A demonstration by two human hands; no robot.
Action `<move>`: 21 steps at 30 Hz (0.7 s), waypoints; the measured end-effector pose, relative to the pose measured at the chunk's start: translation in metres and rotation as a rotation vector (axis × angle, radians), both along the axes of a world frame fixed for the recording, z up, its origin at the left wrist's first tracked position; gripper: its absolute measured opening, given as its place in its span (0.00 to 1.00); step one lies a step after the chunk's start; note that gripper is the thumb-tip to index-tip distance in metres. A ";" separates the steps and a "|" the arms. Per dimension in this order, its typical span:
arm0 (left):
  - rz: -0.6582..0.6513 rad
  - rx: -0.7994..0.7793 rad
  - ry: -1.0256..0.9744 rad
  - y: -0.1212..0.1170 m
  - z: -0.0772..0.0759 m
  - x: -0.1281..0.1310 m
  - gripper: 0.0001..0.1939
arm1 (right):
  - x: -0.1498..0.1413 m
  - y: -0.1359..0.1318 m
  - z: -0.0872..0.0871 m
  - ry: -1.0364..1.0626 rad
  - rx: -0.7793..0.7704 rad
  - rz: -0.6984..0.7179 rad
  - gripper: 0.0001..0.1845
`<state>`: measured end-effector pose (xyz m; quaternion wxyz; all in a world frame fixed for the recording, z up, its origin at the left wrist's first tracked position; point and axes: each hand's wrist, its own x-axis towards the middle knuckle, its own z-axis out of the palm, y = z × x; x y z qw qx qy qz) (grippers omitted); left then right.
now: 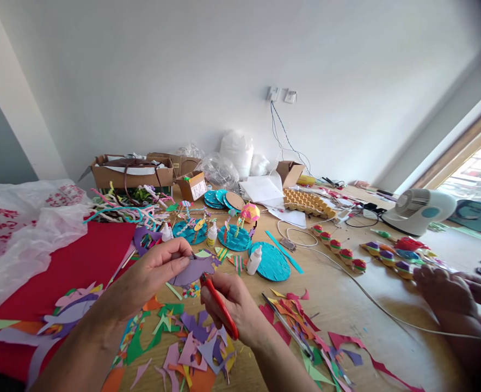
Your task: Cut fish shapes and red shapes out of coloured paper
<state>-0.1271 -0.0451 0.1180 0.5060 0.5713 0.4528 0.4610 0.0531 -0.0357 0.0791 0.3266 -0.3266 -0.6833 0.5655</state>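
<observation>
My left hand (154, 272) pinches a purple paper shape (193, 269) by its left edge and holds it just above the table. My right hand (230, 302) is closed around red-handled scissors (220, 307), whose blades meet the lower right edge of the purple paper. Below both hands lies a heap of coloured paper scraps (191, 340) in green, purple, pink and orange.
Teal discs (269, 261), small glue bottles (254, 260), pipe cleaners (130, 209), cardboard boxes (132, 171), an egg tray (308, 202) and a white fan (418, 209) crowd the wooden table. Red sheet (81, 256) at left. Another person's hands (448, 291) rest at right beside a white cable (371, 299).
</observation>
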 end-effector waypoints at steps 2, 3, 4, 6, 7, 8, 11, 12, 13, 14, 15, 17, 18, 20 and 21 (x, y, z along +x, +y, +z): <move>0.013 0.010 0.022 0.000 0.000 -0.001 0.08 | 0.001 0.000 0.000 -0.004 0.006 0.003 0.23; 0.017 0.014 0.031 0.000 0.000 -0.001 0.07 | 0.001 0.001 0.000 -0.003 0.005 0.005 0.22; 0.021 0.018 0.036 0.000 0.001 -0.001 0.07 | 0.001 0.001 0.000 -0.002 0.005 0.007 0.22; 0.021 0.023 0.034 0.000 0.001 -0.001 0.07 | 0.001 0.001 0.000 -0.006 0.008 0.008 0.21; 0.022 0.023 0.028 0.000 0.000 -0.001 0.07 | 0.002 0.001 0.000 -0.010 0.012 0.006 0.21; 0.023 0.022 0.022 0.000 0.000 -0.002 0.07 | 0.002 0.001 0.000 -0.015 0.015 0.002 0.21; 0.029 0.021 0.022 0.002 0.000 -0.002 0.08 | 0.002 0.001 0.001 -0.022 0.021 -0.007 0.21; 0.034 0.024 0.027 0.002 0.000 -0.002 0.08 | 0.002 0.000 0.001 -0.022 0.023 -0.008 0.21; 0.040 0.025 0.035 0.002 0.001 -0.003 0.08 | 0.002 0.000 0.001 -0.023 0.027 -0.009 0.21; 0.045 0.026 0.042 0.003 0.001 -0.003 0.08 | 0.002 0.000 0.001 -0.025 0.032 -0.010 0.22; 0.050 0.026 0.048 0.003 0.001 -0.004 0.08 | 0.002 0.000 0.001 -0.026 0.038 -0.013 0.22; 0.056 0.029 0.061 0.003 0.002 -0.006 0.08 | 0.002 0.001 0.001 -0.028 0.046 -0.014 0.22; 0.058 0.031 0.071 0.004 0.001 -0.007 0.09 | 0.002 0.001 0.002 -0.028 0.045 -0.014 0.22; 0.061 0.038 0.085 0.005 0.000 -0.010 0.09 | 0.002 0.001 0.002 -0.027 0.039 -0.006 0.21; 0.059 0.038 0.090 0.006 -0.001 -0.011 0.09 | 0.002 0.000 0.002 -0.029 0.038 -0.003 0.20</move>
